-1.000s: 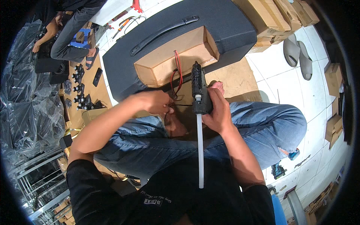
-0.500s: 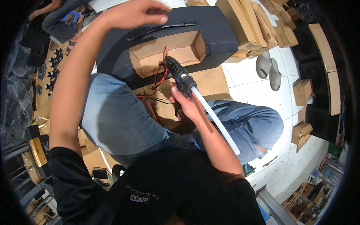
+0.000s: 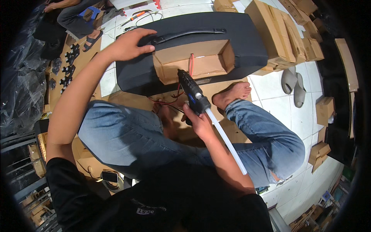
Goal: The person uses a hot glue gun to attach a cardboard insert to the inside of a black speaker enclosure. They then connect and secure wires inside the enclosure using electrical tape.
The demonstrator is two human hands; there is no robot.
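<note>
Right hand (image 3: 201, 123) has its fingers wrapped round the black glue gun (image 3: 192, 91), above the cardboard sheet (image 3: 213, 89), nozzle angled toward the cabinet recess (image 3: 210, 69). Gun looks light, stiff plastic; best held by the handle, well back from the nozzle, likely hot. White glue stick (image 3: 226, 141) trails out the back, probably slightly bendy, poor hold. Left hand (image 3: 129, 44): fingers spread, gripping nothing, laid over the left end of the black cabinet (image 3: 133, 79), by the carry handle (image 3: 189, 34); contact seems likely. Cabinet lies along the sheet's far edge; looks bulky, probably heavy, rigid; lift by that handle. Red and dark wires (image 3: 192, 63) look thin, limp, easily tugged; pinch by insulation.
</note>
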